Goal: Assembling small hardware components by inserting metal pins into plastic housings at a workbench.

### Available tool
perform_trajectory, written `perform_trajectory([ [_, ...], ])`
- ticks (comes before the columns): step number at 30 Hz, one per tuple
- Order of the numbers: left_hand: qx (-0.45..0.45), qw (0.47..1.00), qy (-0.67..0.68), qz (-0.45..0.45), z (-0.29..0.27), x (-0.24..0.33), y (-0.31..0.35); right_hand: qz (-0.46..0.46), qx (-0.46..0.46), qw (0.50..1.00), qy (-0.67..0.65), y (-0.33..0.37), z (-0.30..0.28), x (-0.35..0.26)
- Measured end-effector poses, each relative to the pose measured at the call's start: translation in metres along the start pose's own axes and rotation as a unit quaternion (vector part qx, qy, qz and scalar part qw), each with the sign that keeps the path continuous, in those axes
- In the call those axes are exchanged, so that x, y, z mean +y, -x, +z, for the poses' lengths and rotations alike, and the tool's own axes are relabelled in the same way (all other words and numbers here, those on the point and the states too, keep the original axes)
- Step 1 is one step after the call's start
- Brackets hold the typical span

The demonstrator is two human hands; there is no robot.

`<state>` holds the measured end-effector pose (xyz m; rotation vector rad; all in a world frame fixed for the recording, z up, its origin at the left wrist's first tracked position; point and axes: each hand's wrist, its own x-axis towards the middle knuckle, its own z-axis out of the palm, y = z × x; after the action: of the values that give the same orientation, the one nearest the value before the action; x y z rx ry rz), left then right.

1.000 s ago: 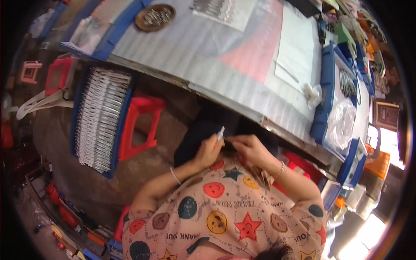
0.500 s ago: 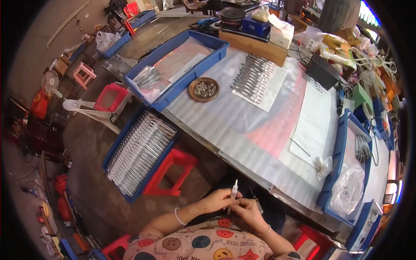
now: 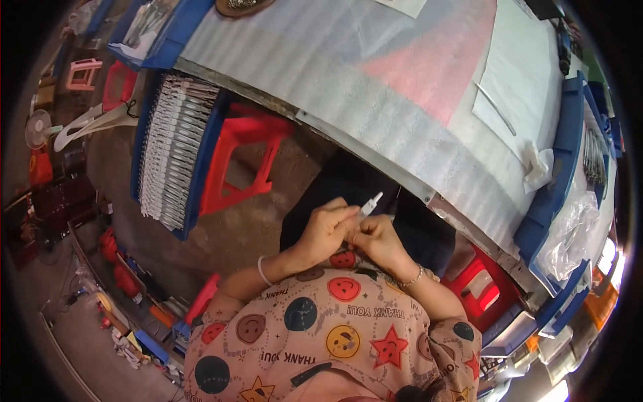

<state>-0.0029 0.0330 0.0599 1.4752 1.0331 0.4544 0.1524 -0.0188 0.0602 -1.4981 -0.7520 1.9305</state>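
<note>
A slim white pen-shaped piece (image 3: pixel 371 203) with a narrow tip sticks up from between my hands, leaning to the right. My left hand (image 3: pixel 328 231) is closed, its thumb and fingers pinching the piece. Close against it, my right hand (image 3: pixel 380 242) is closed too, with fingertips pressed together at the piece's lower end. The fingers cover that lower end, so what the right hand grips there is partly hidden. Both hands are above my lap, just short of the table edge.
The table (image 3: pixel 321 87) is covered with translucent sheeting. A thin metal rod (image 3: pixel 497 110) lies on white paper near crumpled tissue (image 3: pixel 538 166). A blue tray (image 3: pixel 559 167) holds a clear bag. At left, slim silver-and-white pieces (image 3: pixel 175 144) fill another tray beside a red stool (image 3: pixel 244 157).
The view has tipped down toward my body, so the far table has left the picture. The white piece, nearly upright before, now leans right. Both hands stay closed together.
</note>
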Motion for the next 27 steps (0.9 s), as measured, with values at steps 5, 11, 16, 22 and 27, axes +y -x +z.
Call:
perform_trajectory([
  [5, -0.025, 0.999, -0.007, 0.033, -0.004, -0.001, 0.01, 0.027, -0.028, 0.999, 0.016, 0.008, 0.001, 0.002],
  [11, -0.015, 0.999, 0.022, 0.029, -0.008, 0.001, 0.0, 0.001, 0.016, 1.0, -0.023, 0.001, 0.007, -0.007],
  [16, -0.058, 0.998, 0.009, 0.024, -0.016, 0.002, 0.006, 0.06, -0.015, 0.998, -0.022, 0.005, 0.008, -0.01],
  [22, -0.04, 0.999, 0.023, 0.028, -0.018, 0.0, 0.0, 0.07, 0.001, 0.997, -0.022, -0.001, 0.012, -0.016],
  [27, -0.057, 0.997, 0.01, 0.049, -0.025, -0.002, -0.001, 0.077, -0.007, 0.997, -0.029, -0.004, 0.015, -0.013],
])
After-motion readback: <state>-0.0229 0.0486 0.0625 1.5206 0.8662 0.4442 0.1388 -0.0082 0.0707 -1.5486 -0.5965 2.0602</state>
